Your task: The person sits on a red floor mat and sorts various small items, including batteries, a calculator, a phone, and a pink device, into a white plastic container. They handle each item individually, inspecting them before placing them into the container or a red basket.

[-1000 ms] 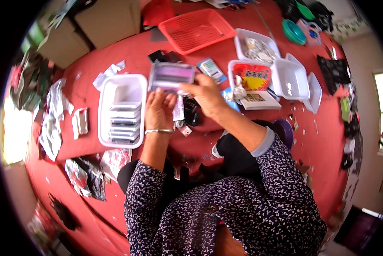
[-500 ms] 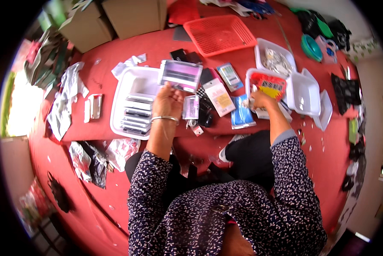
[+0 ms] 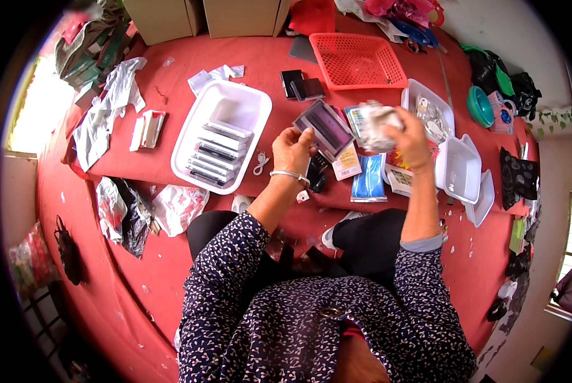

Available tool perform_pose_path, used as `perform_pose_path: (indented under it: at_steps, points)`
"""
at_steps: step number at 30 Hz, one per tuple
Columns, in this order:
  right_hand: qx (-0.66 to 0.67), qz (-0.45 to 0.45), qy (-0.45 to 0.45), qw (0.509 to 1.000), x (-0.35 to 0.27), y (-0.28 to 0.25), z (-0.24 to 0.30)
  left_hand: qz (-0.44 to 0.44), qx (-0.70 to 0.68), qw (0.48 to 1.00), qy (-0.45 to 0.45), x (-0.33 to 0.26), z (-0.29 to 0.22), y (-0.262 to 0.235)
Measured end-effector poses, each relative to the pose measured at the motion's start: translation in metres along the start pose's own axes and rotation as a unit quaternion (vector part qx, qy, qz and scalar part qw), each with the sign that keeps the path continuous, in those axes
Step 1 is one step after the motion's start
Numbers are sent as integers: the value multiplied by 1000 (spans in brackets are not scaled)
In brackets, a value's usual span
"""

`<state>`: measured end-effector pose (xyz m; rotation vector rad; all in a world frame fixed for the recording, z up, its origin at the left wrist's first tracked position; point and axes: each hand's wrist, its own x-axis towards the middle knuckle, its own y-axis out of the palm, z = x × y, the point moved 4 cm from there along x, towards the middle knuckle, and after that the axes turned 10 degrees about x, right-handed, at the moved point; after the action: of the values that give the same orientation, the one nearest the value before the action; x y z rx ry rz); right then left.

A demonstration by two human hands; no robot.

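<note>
Two hands up: flat case (image 3: 326,129) in left hand (image 3: 292,150), crumpled wrapper (image 3: 376,125) in right hand (image 3: 412,137).

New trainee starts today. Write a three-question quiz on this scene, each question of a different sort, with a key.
1. True or false: the left hand holds a flat clear case.
2. What does the right hand grip? A) crumpled white wrapper B) scissors C) green bowl
3. Fill in: the white tray of stacked cases lies to the person's ____.

Key: 1 true. 2 A, the crumpled white wrapper. 3 left.
</note>
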<state>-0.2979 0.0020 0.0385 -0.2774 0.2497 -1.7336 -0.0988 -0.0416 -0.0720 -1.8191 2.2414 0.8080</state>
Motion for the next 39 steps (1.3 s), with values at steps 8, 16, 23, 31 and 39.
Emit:
perform_pose_path:
  at_steps: [8, 16, 23, 31, 39]
  points:
    - [-350, -170, -117, 914, 8, 61, -5, 128, 108, 985, 33, -18, 18, 13]
    - [340, -51, 196, 918, 6, 39, -50, 169, 7, 985, -28, -15, 1, 15]
    - [119, -79, 35, 989, -11, 99, -23, 156, -252, 945, -139, -27, -16, 25]
    - [-345, -76, -132, 926, -1, 89, 12, 245, -237, 927, -157, -29, -17, 20]
    - [-187, -116, -116, 969, 1, 58, 29, 285, -317, 882, -202, -32, -15, 33]
